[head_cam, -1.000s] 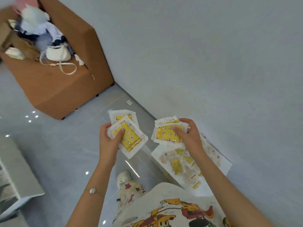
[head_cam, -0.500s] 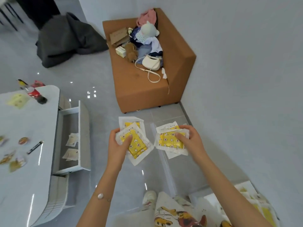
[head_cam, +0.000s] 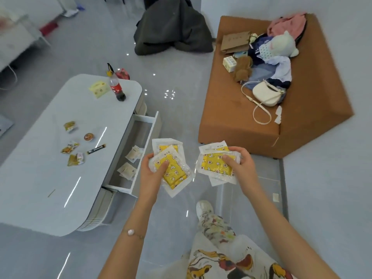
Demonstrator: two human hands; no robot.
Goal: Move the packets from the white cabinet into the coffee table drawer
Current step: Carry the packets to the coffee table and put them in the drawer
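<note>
left hand (head_cam: pixel 153 172): fingers under and thumb on top, clamping a fanned stack of packets.
left packets (head_cam: pixel 175 178): flat, squarish clear film, crinkly, white border, yellow printed insert; held in the air just right of the drawer.
right hand (head_cam: pixel 239 166): same grip, thumb across the top packet.
right packets (head_cam: pixel 213 166): same build, stacked slightly askew; held over the floor, apart from the left stack.
drawer (head_cam: pixel 151 133): white rectangular box, pulled out of the coffee table's side, grey bottom.
drawer packets (head_cam: pixel 127 171): small pale sachets lying flat inside.
coffee table (head_cam: pixel 50 158): glossy white top, rounded corners.
cola bottle (head_cam: pixel 116 87): clear plastic, upright on the far end of the table.
floor (head_cam: pixel 177 81): grey polished tile, reflective.
sofa (head_cam: pixel 231 117): brown fabric, blocky.
</note>
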